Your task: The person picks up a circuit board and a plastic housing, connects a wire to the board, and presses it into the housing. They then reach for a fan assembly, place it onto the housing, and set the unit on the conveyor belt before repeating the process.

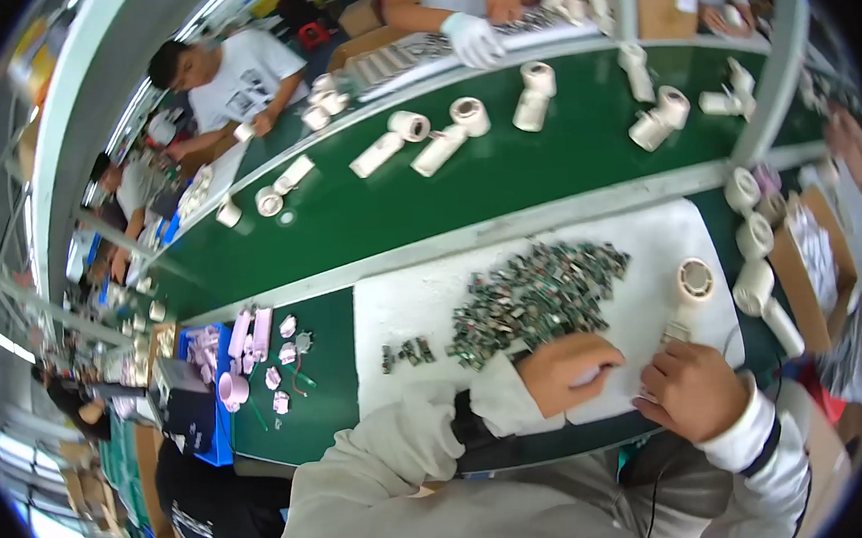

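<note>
A cream handheld device (695, 281) with a round, grille-ended head and a handle lies on the white board (404, 311) in front of me. My right hand (694, 390) is closed around the lower part of its handle, which the fingers partly cover. Left of it, my left hand (568, 371) curls with thumb and forefinger close together. Something pale shows inside that hand, too small to name. Beyond my left hand spreads a heap of small green circuit boards (538, 296). Several more circuit boards (412, 352) lie apart on the left.
Pink plastic parts (246, 342) and a blue bin (221, 434) sit at the left. A green conveyor belt (348, 220) carrying similar cream devices (456, 132) runs beyond a pale rail. More devices (755, 286) and a cardboard box (830, 261) stand right. Co-workers sit across the belt.
</note>
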